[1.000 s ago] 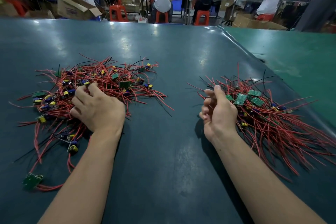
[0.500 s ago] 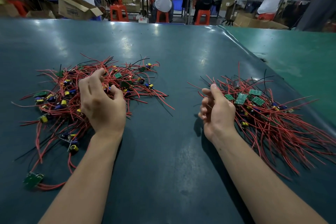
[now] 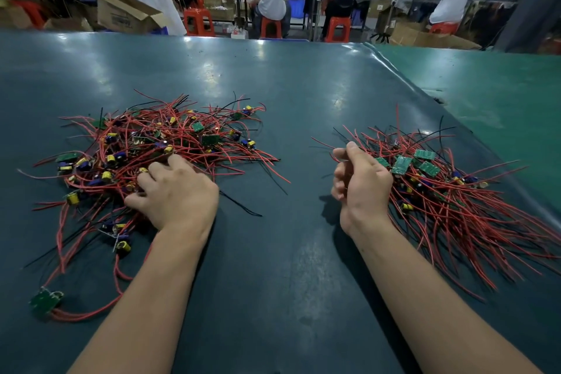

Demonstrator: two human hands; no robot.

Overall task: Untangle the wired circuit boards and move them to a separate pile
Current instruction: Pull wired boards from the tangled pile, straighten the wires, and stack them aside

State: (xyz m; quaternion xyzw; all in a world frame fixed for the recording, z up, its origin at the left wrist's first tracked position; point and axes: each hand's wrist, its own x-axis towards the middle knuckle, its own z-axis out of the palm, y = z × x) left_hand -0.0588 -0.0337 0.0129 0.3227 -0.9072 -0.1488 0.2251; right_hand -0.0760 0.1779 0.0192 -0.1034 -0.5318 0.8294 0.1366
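at the left of the frame, the left hand (image 3: 176,194) has dropped from its raised, fingers-spread pose of half a second ago back down onto the near edge of the tangled heap of small green circuit boards with red and black wires (image 3: 151,155), palm down, fingers curled into the wires; whether they are clamped on one board yet cannot be told, since the fingertips are buried. this reads as the start of a fresh pick, so the next board looks about to be teased out. the right hand (image 3: 361,182) has hardly moved: it sits loosely curled at the left edge of the sorted pile of boards with their red wires combed toward the lower right (image 3: 455,191), thumb up, and appears to hold nothing. one stray green board with looped red leads (image 3: 45,302) lies apart at the lower left. no bin or tray is in reach; both heaps lie bare on the dark teal table mat (image 3: 273,252). the only container, an open cardboard box (image 3: 127,14) at upper left, hides its contents.
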